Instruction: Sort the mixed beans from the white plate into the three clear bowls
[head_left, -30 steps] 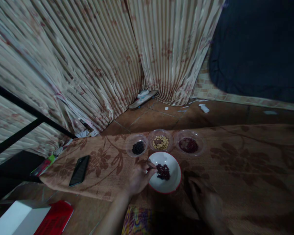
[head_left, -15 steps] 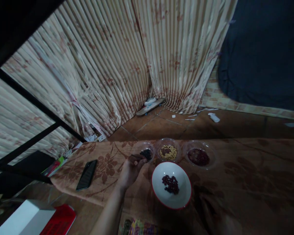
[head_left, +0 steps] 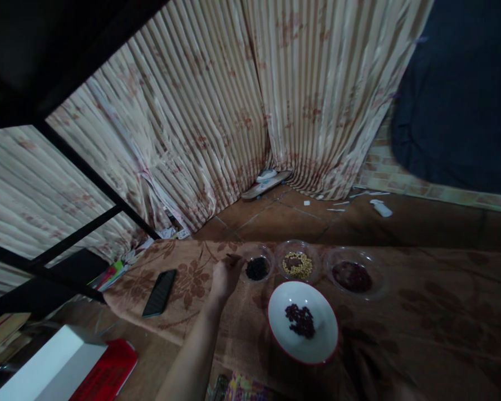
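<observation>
My left hand (head_left: 226,278) is at the left rim of a clear plastic bowl (head_left: 270,272) holding black beans (head_left: 256,269). Its fingers are curled together; whether they pinch the rim or something small is hidden. To the right stand a clear bowl with yellow beans (head_left: 303,265) and another with dark red beans (head_left: 354,277). Nearer to me, a white bowl with a red rim (head_left: 323,323) has a small heap of dark red beans (head_left: 299,321) in it. My right hand (head_left: 373,367) is a dark, blurred shape at the lower right, beside the white bowl; its fingers are unclear.
A black phone (head_left: 159,293) lies on the brown flowered cloth (head_left: 434,317), left of my forearm. A white box (head_left: 50,362) and a red packet (head_left: 108,370) are at the lower left. Beyond the cloth's far edge are a tiled floor (head_left: 271,214) and striped curtains (head_left: 217,111).
My left hand has drawn back from over the black beans to the left rim of their bowl, uncovering the beans. The whole view has shifted slightly.
</observation>
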Demonstrator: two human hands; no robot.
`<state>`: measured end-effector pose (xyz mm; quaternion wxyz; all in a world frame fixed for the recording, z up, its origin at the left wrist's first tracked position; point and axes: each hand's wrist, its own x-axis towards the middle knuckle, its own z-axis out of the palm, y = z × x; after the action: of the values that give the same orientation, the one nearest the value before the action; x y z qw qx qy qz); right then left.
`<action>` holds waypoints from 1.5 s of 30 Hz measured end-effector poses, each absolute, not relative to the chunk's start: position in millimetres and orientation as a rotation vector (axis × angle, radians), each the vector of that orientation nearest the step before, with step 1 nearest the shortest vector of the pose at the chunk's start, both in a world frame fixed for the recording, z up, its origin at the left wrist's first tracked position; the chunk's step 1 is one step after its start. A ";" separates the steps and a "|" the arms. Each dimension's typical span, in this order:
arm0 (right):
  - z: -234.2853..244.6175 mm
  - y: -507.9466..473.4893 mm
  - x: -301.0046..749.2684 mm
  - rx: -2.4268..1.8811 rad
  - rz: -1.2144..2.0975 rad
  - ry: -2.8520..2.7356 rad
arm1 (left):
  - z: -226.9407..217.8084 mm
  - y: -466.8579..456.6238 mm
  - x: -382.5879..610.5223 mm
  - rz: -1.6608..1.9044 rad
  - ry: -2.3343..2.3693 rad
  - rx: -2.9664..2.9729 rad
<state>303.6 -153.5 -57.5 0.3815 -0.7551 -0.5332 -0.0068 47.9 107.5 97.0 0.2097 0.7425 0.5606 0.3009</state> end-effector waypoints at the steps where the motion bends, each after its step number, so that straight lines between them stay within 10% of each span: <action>1: -55.6 -153.6 301.0 -1.946 -0.023 -1.344 | 99.9 100.9 47.5 0.839 1.538 2.066; 45: -24.9 -153.1 286.6 -2.011 0.060 -1.252 | 82.5 10.7 90.1 0.354 1.026 2.175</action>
<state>286.6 -153.1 -24.9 0.3762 -0.7863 -0.4895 0.0236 90.1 10.7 82.5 0.3481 0.8387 0.3958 0.1367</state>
